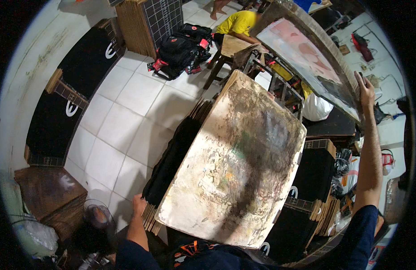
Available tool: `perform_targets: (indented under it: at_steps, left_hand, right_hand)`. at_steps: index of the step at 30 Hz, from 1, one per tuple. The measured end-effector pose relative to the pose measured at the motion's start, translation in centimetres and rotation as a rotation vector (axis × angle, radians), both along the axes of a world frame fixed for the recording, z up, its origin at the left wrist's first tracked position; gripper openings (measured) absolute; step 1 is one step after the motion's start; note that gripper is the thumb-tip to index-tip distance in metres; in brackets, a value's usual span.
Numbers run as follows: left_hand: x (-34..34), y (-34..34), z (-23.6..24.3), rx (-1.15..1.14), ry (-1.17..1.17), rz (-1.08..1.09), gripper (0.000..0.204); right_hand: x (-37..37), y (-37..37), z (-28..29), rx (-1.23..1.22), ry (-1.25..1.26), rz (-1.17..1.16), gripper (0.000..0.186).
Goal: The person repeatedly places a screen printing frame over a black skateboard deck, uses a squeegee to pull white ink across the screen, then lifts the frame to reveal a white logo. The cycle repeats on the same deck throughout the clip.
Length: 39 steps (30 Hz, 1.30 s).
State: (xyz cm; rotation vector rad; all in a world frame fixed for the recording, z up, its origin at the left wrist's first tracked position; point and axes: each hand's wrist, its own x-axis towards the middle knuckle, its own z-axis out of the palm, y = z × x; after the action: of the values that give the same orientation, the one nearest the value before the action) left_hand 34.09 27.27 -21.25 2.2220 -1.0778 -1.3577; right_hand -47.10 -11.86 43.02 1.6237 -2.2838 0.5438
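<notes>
My right hand is raised at the upper right and grips the edge of a large screen printing frame. The frame is tilted up, its mesh smeared with pink and white. Below it, in front of me, lies a padded board stained with brown, green and grey paint. Along the board's left side runs a stack of black cardboard sheets. My left hand is closed at the near left corner of this stack; its fingertips are partly hidden, so how many sheets it grips cannot be told.
Black printed sheets lie in piles along the left wall, with more stacks at right. A black backpack sits on the tiled floor. Beyond the board, a person in a yellow shirt is near a wooden stool.
</notes>
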Motion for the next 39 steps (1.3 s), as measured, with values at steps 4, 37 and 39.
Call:
perform_targets:
  at_steps: [4,37,39]
  left_hand:
    - [-0.9,1.2,-1.1,-0.051,-0.031,-0.044,0.021]
    - [-1.6,-9.2,12.8,-0.225,-0.778,-0.244,0.020]
    - [-1.2,-11.5,15.7,-0.308,-0.798,-0.231,0.028]
  right_hand:
    - [-1.6,-1.7,0.6,-0.076,0.137,0.102,0.087]
    - [-0.7,-1.3,0.0,-0.062,0.022,0.083,0.075]
    - [0.2,-0.9,-0.2,-0.016,0.013,0.026,0.077]
